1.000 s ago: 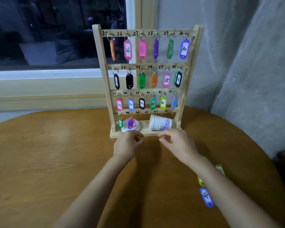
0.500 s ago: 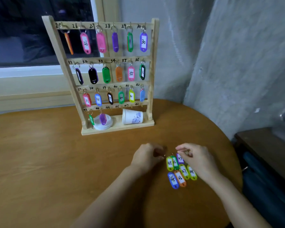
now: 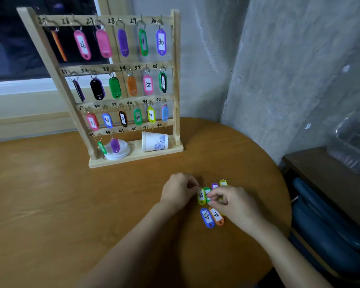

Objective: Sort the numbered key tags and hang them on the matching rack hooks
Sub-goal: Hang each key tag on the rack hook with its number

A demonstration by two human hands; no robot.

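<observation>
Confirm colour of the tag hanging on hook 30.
Purple. The tag has a white insert marked 30, and the head view shows it best.

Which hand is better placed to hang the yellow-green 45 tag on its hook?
Left. The left hand appears to pinch the ring of the yellow-green tag, and the rack stands on that side. The right hand is curled over the green tag beside it.

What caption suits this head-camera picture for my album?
Left hand pinches a yellow-green tag, right hand a green tag, among loose numbered tags on a table before a nearly full key rack.
</observation>
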